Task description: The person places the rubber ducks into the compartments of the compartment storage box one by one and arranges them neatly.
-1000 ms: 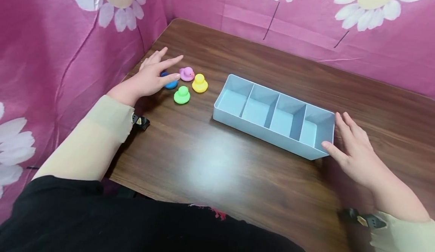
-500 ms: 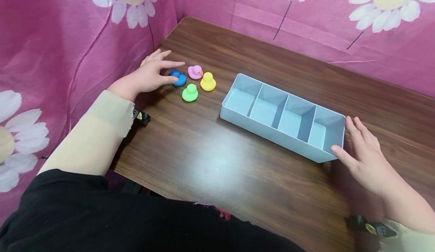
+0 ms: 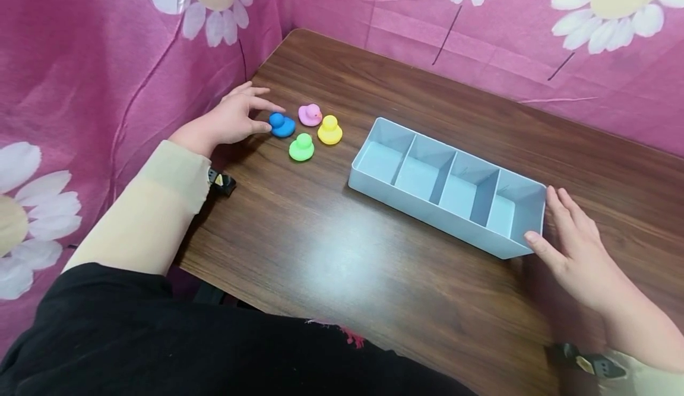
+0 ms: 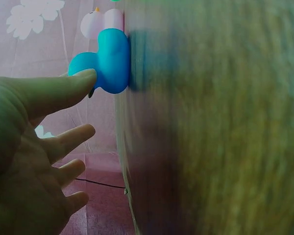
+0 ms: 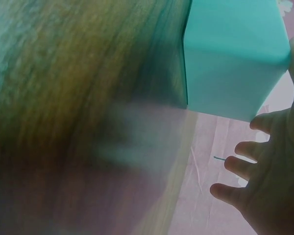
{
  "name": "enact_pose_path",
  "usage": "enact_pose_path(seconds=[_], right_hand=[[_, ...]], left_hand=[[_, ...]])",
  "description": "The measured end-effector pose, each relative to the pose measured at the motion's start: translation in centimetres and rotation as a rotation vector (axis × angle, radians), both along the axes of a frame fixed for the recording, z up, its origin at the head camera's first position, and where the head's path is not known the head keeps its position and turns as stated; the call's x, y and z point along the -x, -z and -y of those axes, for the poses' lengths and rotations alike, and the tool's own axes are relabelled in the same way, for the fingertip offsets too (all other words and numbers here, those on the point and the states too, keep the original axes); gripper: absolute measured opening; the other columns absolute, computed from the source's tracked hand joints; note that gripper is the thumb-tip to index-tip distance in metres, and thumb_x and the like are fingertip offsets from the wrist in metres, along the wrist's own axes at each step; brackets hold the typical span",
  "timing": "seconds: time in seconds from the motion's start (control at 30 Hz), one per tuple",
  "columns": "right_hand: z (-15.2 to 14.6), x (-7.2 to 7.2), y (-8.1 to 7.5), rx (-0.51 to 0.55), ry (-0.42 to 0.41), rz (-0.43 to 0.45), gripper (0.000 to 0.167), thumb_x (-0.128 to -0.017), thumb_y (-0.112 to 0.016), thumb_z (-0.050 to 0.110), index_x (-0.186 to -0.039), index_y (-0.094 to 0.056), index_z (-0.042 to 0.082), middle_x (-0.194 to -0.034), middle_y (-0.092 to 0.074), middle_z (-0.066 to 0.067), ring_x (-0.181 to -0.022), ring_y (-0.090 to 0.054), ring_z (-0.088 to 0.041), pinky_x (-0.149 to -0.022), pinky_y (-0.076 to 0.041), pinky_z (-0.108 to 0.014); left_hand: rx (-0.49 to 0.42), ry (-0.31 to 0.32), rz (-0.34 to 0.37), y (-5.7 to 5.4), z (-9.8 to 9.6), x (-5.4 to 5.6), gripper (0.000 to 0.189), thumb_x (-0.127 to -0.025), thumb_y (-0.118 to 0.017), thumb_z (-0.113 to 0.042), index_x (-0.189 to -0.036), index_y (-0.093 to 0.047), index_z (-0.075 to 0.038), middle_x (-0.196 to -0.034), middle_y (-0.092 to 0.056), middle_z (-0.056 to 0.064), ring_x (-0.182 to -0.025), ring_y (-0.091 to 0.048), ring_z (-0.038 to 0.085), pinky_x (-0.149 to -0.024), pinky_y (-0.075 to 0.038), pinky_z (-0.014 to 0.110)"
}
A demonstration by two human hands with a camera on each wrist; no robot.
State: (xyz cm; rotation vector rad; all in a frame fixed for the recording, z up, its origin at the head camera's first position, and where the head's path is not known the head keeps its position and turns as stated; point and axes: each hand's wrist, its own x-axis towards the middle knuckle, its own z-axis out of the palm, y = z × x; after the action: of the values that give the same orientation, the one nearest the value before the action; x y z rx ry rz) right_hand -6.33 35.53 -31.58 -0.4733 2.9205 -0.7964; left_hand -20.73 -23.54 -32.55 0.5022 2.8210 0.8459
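My left hand (image 3: 235, 118) is at the blue rubber duck (image 3: 282, 124), fingers extended. Its thumb lies against the duck's head in the left wrist view, and the index finger is mostly hidden behind the thumb there. Close by on the table stand a pink rubber duck (image 3: 310, 115), a yellow one (image 3: 330, 130) and a green one (image 3: 301, 148). My right hand (image 3: 579, 253) rests at the right end of a blue-grey divided box (image 3: 433, 209). Thumb and index fingertips meet its end, while the other fingers (image 5: 240, 168) spread out loosely.
The box has a row of several compartments with nothing in them. Under everything is a brown wooden table (image 3: 278, 235), its left edge just beyond my left hand. A pink flowered cloth (image 3: 342, 4) hangs behind and to the left.
My left hand has come down and drawn slightly back to the left, showing more of the blue duck. The whole view has shifted; the ducks, box and right hand keep their places.
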Motion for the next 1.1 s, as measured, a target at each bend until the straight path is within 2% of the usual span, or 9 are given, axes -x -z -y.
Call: enact_pose_path(seconds=[0.17, 0.37, 0.63, 0.9, 1.1], right_hand=[[-0.1, -0.1, 0.1, 0.007, 0.000, -0.001, 0.077, -0.101, -0.056, 0.018, -0.159, -0.006, 0.011, -0.161, 0.001, -0.025, -0.140, 0.007, -0.057, -0.107, 0.010, -0.067], [-0.1, -0.1, 0.2, 0.009, 0.000, -0.006, 0.077, -0.101, -0.056, 0.018, -0.159, -0.006, 0.011, -0.161, 0.001, -0.025, -0.140, 0.006, -0.058, -0.107, 0.009, -0.068], [-0.2, -0.1, 0.3, 0.024, -0.003, -0.011, 0.077, -0.101, -0.056, 0.017, -0.159, -0.005, 0.012, -0.161, 0.001, -0.025, -0.140, 0.006, -0.058, -0.107, 0.008, -0.068], [-0.1, -0.2, 0.4, 0.026, -0.005, -0.018, 0.077, -0.101, -0.055, 0.017, -0.159, -0.006, 0.013, -0.161, 0.000, -0.025, -0.140, 0.004, -0.058, -0.107, 0.006, -0.069], [0.0, -0.1, 0.5, 0.024, -0.006, -0.013, 0.078, -0.101, -0.056, 0.017, -0.159, -0.005, 0.013, -0.161, 0.000, -0.024, -0.140, 0.004, -0.058, -0.107, 0.006, -0.069]], left_hand=[[-0.007, -0.016, -0.011, 0.0, -0.1, 0.0, 0.039, -0.092, -0.071, -0.013, -0.130, -0.065, -0.005, -0.152, -0.035, 0.024, -0.147, -0.005, 0.041, -0.115, -0.001, 0.053], [-0.010, -0.025, -0.078, 0.0, -0.5, -0.1, 0.036, -0.086, -0.079, -0.023, -0.116, -0.072, -0.005, -0.146, -0.044, 0.022, -0.146, -0.010, 0.039, -0.115, -0.003, 0.053], [-0.001, -0.042, -0.131, -0.1, -1.1, -0.3, 0.030, -0.083, -0.082, -0.032, -0.098, -0.075, -0.007, -0.142, -0.048, 0.019, -0.147, -0.009, 0.030, -0.115, 0.000, 0.048], [0.021, -0.032, -0.129, 0.1, -1.2, -0.3, 0.035, -0.084, -0.081, -0.031, -0.108, -0.076, -0.007, -0.144, -0.046, 0.020, -0.147, -0.009, 0.033, -0.115, -0.002, 0.051], [0.008, -0.038, -0.142, 0.3, -1.1, -0.4, 0.032, -0.083, -0.082, -0.030, -0.102, -0.077, -0.005, -0.143, -0.048, 0.019, -0.147, -0.010, 0.030, -0.115, -0.001, 0.050]])
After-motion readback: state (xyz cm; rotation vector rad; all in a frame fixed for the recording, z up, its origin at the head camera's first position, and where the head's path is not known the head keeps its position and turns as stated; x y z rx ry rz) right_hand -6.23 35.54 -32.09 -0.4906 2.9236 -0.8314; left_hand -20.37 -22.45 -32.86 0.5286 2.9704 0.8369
